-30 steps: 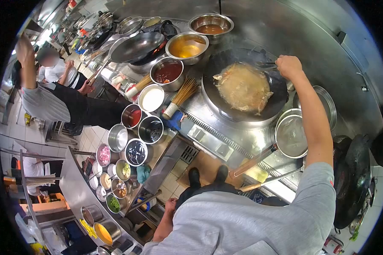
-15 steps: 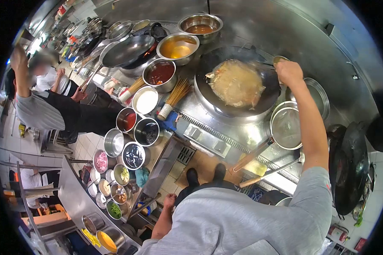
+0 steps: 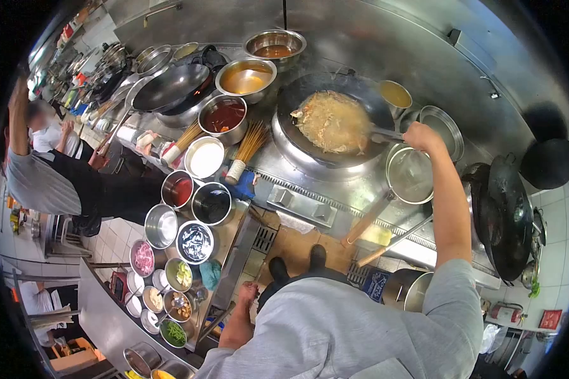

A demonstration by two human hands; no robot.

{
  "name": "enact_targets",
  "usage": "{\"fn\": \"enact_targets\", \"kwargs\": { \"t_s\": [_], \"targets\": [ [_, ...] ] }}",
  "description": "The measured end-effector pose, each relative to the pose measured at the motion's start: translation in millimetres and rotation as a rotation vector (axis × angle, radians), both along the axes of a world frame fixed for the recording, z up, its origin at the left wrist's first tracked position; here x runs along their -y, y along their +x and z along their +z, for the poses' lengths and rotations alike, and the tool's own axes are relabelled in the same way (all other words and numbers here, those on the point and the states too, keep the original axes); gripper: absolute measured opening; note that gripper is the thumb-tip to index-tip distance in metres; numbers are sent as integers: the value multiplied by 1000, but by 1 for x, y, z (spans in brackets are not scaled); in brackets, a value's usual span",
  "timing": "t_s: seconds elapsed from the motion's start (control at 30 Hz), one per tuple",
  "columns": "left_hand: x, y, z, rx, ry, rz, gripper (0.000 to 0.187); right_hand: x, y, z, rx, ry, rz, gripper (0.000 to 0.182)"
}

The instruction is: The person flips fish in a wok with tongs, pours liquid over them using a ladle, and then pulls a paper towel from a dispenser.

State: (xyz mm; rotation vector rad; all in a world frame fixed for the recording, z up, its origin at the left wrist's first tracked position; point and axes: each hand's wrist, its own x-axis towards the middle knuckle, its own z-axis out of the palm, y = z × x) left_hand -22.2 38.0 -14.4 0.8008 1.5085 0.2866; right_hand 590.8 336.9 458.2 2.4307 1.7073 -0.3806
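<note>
My right hand (image 3: 425, 137) is closed around the handle of a metal utensil (image 3: 385, 134) at the right rim of the large black wok (image 3: 291, 136). The utensil's end reaches into the wok, where steam and the food hide its exact shape. Noodle-like, pale brown food (image 3: 332, 122) bubbles in cloudy liquid there. Low beside my body, away from the stove, my left hand (image 3: 247, 297) hangs with its fingers curled; whether it holds anything is hidden.
A strainer (image 3: 391, 183) with a wooden handle lies right of the wok, near a yellow-liquid pot (image 3: 395, 95). Bowls of red sauce (image 3: 224, 120) and amber liquid (image 3: 246, 77) stand left. Several ingredient containers (image 3: 195, 242) line the counter. Another person (image 3: 50, 170) works at left.
My right hand has come down toward the near side of the wok's right rim, uncovering the yellow-liquid pot behind. The view has shifted slightly. My left hand stays low.
</note>
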Motion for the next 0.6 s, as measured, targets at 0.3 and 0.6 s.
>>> {"fn": "enact_targets", "kwargs": {
  "t_s": [0.3, 0.6],
  "targets": [
    [15, -20, 13, -124, 62, 21, 22, -8, -25, -41, -256, 27, -273, 25],
    [38, -36, 16, -484, 488, -977, 13, 25, -27, -41, -435, -81, -322, 22]
  ]
}}
